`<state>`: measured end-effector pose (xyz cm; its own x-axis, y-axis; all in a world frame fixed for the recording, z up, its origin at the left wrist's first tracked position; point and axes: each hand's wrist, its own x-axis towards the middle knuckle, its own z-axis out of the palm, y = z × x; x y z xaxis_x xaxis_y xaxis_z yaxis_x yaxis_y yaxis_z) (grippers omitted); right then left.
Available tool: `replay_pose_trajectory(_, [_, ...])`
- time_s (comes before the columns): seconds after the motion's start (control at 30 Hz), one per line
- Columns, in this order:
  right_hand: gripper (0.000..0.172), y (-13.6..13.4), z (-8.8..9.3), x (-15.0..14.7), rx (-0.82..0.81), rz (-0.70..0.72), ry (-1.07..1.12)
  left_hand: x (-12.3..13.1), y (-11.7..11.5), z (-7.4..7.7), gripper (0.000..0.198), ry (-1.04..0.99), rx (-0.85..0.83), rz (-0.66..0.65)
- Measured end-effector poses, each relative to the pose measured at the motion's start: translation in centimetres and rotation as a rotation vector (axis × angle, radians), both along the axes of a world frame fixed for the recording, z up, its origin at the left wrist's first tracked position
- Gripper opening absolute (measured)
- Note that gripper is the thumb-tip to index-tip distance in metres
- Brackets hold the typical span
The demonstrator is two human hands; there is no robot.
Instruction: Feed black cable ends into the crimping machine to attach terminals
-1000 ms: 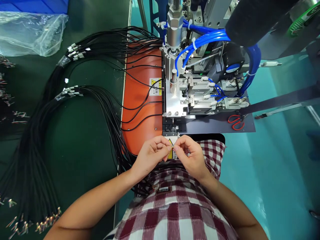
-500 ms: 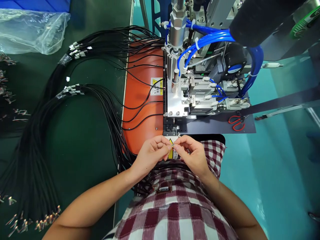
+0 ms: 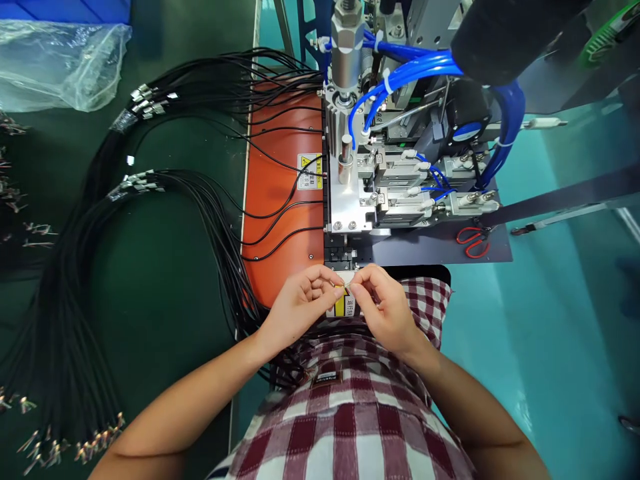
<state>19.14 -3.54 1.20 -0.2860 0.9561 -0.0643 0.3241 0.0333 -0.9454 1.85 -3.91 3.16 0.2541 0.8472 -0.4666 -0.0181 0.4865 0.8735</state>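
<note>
Thin wires [image 3: 347, 285], too small to make out fully, run between my fingertips in front of the machine. My left hand [image 3: 301, 301] pinches them from the left, thumb against forefinger. From the right, my right hand [image 3: 384, 305] pinches the same fine strands, its fingertips a short gap away. Behind both hands shows a yellow and white label [image 3: 345, 305] on the machine's front end. Beside my left wrist a bundle of black cables [image 3: 220, 233] hangs over the table edge towards my lap.
The machine [image 3: 350, 200] with blue air hoses [image 3: 425, 65] stands ahead. Several black cables cross its orange cover [image 3: 280, 267]. Red-handled scissors [image 3: 475, 241] lie on the grey plate at right. More cables with bare wire ends [image 3: 100, 440] and a plastic bag [image 3: 65, 67] lie on the green table.
My fingertips have drawn slightly apart, and the fine wires now show between them. The view has shifted a little; the cables and machine look unchanged.
</note>
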Motion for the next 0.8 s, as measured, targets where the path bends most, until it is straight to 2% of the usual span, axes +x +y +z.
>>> replay_pose_trajectory(0.07, [0.013,0.5,-0.2,0.4,-0.040,-0.009,0.013,-0.2,0.3,0.1,0.018,0.132,0.110,-0.021])
replay_pose_trajectory(0.17, [0.014,1.4,-0.8,0.8,-0.110,-0.053,0.054,-0.5,0.8,-0.2,0.009,0.401,0.378,-0.063])
replay_pose_trajectory(0.27, [0.016,2.4,-1.8,0.9,-0.192,-0.087,0.106,-0.8,1.7,-1.1,0.014,0.637,0.677,-0.137])
replay_pose_trajectory(0.37, [0.019,3.3,-2.8,0.6,-0.263,-0.119,0.159,-1.2,2.8,-2.2,0.021,0.793,0.895,-0.239])
replay_pose_trajectory(0.57, [0.022,4.1,-3.3,0.3,-0.341,-0.161,0.202,-2.0,3.9,-3.3,0.033,0.932,1.102,-0.412])
replay_pose_trajectory(0.8, [0.022,4.1,-3.2,0.5,-0.376,-0.169,0.170,-1.7,4.0,-3.2,0.032,1.096,1.254,-0.458])
